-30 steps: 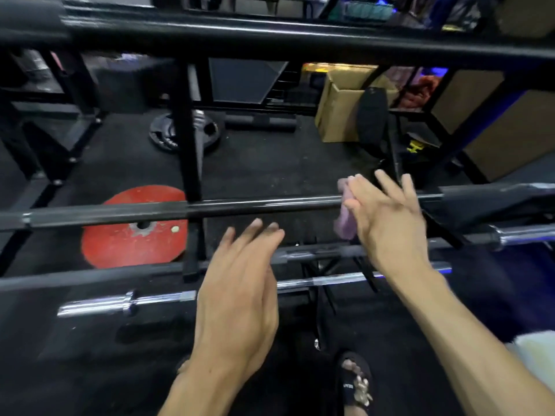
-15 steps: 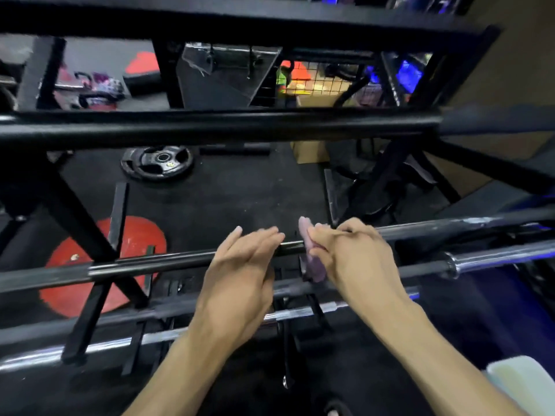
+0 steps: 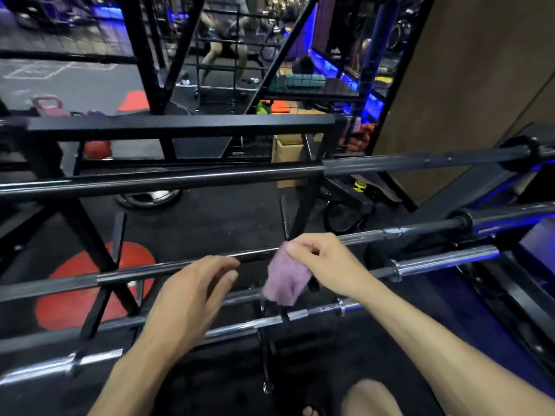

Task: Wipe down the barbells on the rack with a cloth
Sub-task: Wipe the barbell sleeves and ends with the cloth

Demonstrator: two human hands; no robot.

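While the right hand [image 3: 326, 265] pinches the top edge of a purple cloth [image 3: 285, 279] between thumb and curled fingers, the cloth hangs just below a dark barbell [image 3: 168, 270] at about 12 o'clock from the frame centre, draping toward the bar beneath. Can't tell whether the cloth touches the dark barbell; its upper corner sits right at the shaft.

Left hand [image 3: 192, 295] at 9 o'clock of the cloth, fingers loosely curled over the same dark barbell, thumb out, holding nothing. Fingertip contact with the shaft unclear.

Rack [image 3: 99, 256]: black angled steel frame, several bars stacked on it.
- Black barbell [image 3: 210, 177] one level up, at 12 o'clock, collar at far right.
- Chrome barbell [image 3: 444, 259] at 3 o'clock of the right hand, sleeve bright.
- Lowest chrome barbell [image 3: 90, 357] at 7 o'clock, near the left forearm.

Floor beyond the rack: red weight plate [image 3: 69, 283] at 9 o'clock, black weight plate [image 3: 148, 198] at 11 o'clock, cardboard box [image 3: 288, 154] at 1 o'clock. Kettlebell [image 3: 45, 105] far at 10 o'clock. Another person is far back near 12 o'clock, blurred.
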